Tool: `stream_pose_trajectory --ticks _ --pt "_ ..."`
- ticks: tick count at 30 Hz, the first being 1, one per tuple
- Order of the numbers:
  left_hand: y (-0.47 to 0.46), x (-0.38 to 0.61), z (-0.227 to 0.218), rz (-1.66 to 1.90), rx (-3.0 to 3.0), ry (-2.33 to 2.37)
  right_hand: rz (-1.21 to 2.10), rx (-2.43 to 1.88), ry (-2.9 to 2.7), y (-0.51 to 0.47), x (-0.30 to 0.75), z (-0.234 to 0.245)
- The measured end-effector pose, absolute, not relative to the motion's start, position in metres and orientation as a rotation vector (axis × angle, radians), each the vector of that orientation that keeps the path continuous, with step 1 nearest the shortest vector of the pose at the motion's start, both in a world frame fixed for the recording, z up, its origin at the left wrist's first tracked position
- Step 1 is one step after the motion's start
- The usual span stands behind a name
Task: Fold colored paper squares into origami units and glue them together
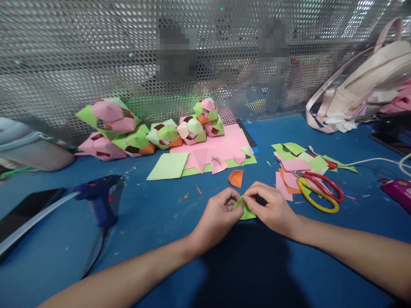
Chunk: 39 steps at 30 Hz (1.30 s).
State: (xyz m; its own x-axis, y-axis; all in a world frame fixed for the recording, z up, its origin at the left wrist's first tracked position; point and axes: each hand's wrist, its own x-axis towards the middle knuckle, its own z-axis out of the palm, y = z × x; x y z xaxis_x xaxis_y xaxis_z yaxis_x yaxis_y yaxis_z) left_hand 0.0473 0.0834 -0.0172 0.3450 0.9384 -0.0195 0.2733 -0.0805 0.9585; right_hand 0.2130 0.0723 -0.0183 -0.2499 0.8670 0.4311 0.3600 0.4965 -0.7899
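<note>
My left hand [218, 216] and my right hand [272, 207] meet over the blue table [154, 222], both pinching a small folded green paper piece [246, 210]. Fingers of both hands are closed on its edges. A small folded orange paper piece [236, 178] lies just beyond my hands. Further back, pink sheets [215, 147] and a green square sheet [168, 166] lie flat, with small folded pink pieces [218, 164] on them.
Paper balls of pink, green and orange [189, 128] stand along a perforated metal screen. A blue glue gun [102, 199] stands at left beside a phone [22, 209]. Red and yellow scissors [317, 190] rest on paper scraps at right. A pink backpack [362, 85] sits at back right.
</note>
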Motion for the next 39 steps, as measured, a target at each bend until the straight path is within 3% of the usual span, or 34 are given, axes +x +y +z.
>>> stream_pose_trajectory --ticks 9,19,29,39 --pt "0.082 0.051 -0.015 0.806 1.888 1.141 0.631 -0.995 -1.873 0.071 0.213 -0.017" --pt "0.088 0.047 -0.014 0.982 1.465 1.170 0.684 -1.142 -1.804 0.074 0.212 -0.018" --pt "0.086 0.049 -0.018 0.924 1.523 1.181 0.548 -1.178 -1.863 0.072 0.211 -0.026" --pt "0.086 0.047 -0.018 0.943 1.553 1.201 0.613 -1.225 -1.848 0.072 0.211 -0.021"
